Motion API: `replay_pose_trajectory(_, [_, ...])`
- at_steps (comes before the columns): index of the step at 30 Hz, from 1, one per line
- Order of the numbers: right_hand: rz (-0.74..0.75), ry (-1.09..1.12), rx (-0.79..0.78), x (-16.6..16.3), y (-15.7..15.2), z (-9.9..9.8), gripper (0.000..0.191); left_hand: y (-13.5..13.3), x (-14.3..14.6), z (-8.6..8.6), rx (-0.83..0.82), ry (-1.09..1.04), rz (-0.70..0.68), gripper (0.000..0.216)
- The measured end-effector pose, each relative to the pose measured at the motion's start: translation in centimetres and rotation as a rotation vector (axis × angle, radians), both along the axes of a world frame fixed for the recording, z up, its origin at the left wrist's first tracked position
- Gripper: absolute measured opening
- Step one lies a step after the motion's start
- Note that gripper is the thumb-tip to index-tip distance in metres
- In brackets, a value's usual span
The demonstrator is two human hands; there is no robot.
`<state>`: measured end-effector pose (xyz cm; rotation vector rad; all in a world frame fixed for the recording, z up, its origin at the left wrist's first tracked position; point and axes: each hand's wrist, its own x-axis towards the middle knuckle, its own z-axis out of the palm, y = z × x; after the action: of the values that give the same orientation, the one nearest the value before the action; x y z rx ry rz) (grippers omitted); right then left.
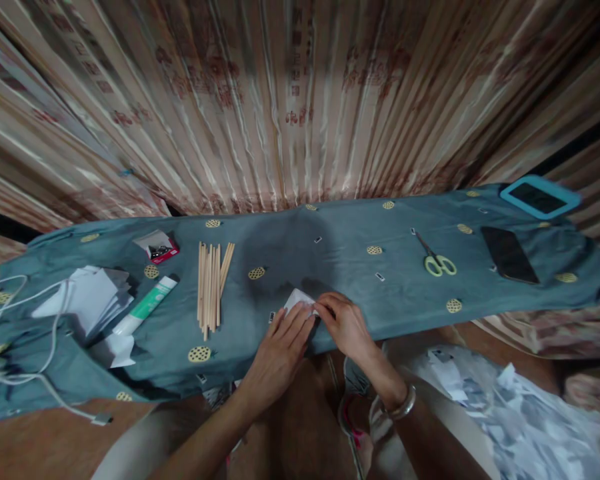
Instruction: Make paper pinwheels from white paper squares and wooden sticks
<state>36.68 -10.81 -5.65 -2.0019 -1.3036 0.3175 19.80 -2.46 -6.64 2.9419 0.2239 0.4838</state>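
We note a cloth-covered surface (410,300), patterned curtain (275,100) behind. Our left hand (280,348) lies flat on white paper (296,297); our right hand (347,325) pinches its edge.

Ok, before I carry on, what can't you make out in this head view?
All in the head view:
- Most of the white paper: hidden under the left hand.
- Whether the right hand pinches the paper or only touches it: too small and blurred.
- Print on the green-and-white tube: blurred.
- Full extent of the plastic bag: cut off by the bottom edge.
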Motion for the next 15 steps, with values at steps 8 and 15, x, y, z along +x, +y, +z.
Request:
replay_pose_trajectory(8, [-0.023, 0.088, 0.029, 0.2, -0.9, 0.1, 0.011, -0.2, 0.0, -0.8, 0.049, 0.074, 0.029, 0.056])
replay_pose_trajectory(15, [-0.067, 0.136, 0.049, 0.5, -1.6, -0.7, 0.013, -0.4, -0.1, -0.8, 0.013, 0.141, 0.022, 0.059])
